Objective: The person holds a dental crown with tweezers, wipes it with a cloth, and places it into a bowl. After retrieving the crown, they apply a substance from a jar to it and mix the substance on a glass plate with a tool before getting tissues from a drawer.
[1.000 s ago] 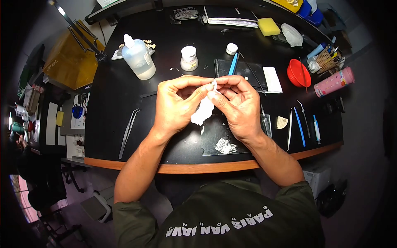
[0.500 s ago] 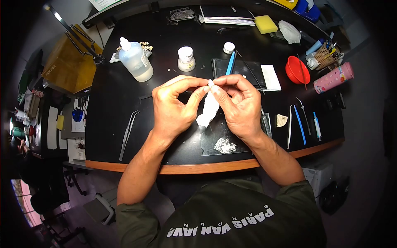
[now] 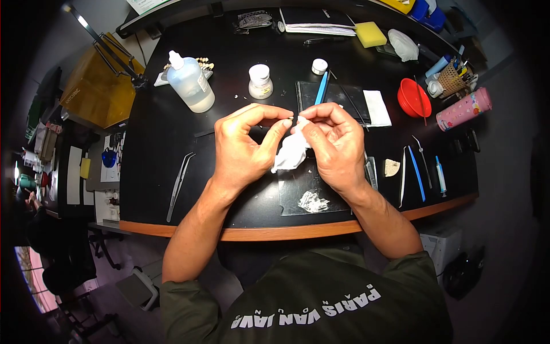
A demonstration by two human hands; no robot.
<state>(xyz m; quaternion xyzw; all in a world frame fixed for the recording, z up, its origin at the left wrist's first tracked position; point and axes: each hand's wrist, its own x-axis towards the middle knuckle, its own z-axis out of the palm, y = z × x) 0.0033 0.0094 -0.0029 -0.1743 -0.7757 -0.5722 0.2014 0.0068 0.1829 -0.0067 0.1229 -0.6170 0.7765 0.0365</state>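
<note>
My right hand (image 3: 334, 146) pinches a crumpled white tissue (image 3: 291, 152), which hangs down to the left between my hands. My left hand (image 3: 246, 143) has thumb and index finger pressed together around something tiny that I cannot make out, a small gap from the right fingertips. Below the tissue, a glass slab (image 3: 289, 200) lies near the table's front edge with a smeared white material (image 3: 313, 202) on it. Metal tweezers (image 3: 181, 186) rest to the left of my left hand. Behind my hands is a small white-lidded jar (image 3: 260, 83).
A large bottle (image 3: 192, 86) stands back left. Behind my right hand lie a black case (image 3: 312, 94) and white paper (image 3: 376, 108). To the right are a red bowl (image 3: 412, 98), a pink tumbler (image 3: 464, 109), a blue tool (image 3: 416, 174) and a syringe (image 3: 440, 176).
My fingertips have moved slightly apart. The tissue has come away from my left fingertips and stays with my right hand, bunched differently.
</note>
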